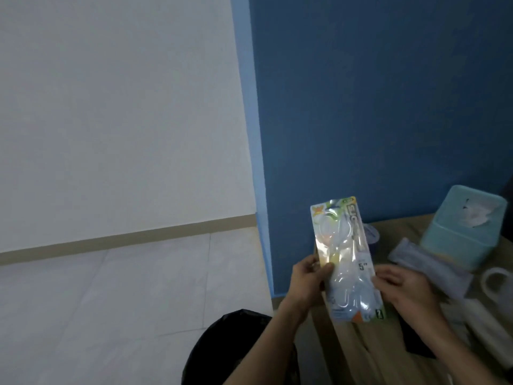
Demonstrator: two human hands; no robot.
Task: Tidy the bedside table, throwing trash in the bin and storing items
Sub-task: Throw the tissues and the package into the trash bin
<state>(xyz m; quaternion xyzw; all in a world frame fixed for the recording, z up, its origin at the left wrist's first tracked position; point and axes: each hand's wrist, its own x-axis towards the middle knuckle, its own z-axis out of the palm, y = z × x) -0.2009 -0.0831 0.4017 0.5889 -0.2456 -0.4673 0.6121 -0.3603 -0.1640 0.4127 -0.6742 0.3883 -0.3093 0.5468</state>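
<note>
I hold a clear plastic blister pack point(347, 257) with a printed card, upright above the left edge of the wooden bedside table point(349, 345). My left hand point(308, 279) grips its left edge, thumb on the front. My right hand point(402, 287) touches its right edge with the fingers curled; whether it grips is unclear. A bin lined with a black bag point(236, 348) stands on the floor, below and left of the pack. The pack appears to have nothing in it, though glare hides much of the inside.
On the table lie a teal tissue box point(466, 234), a folded grey-blue cloth point(433, 268), a white tape roll point(497, 282), a white cylinder point(483, 329) and a black flat item point(416, 345). A blue wall stands behind; pale tiled floor spreads left.
</note>
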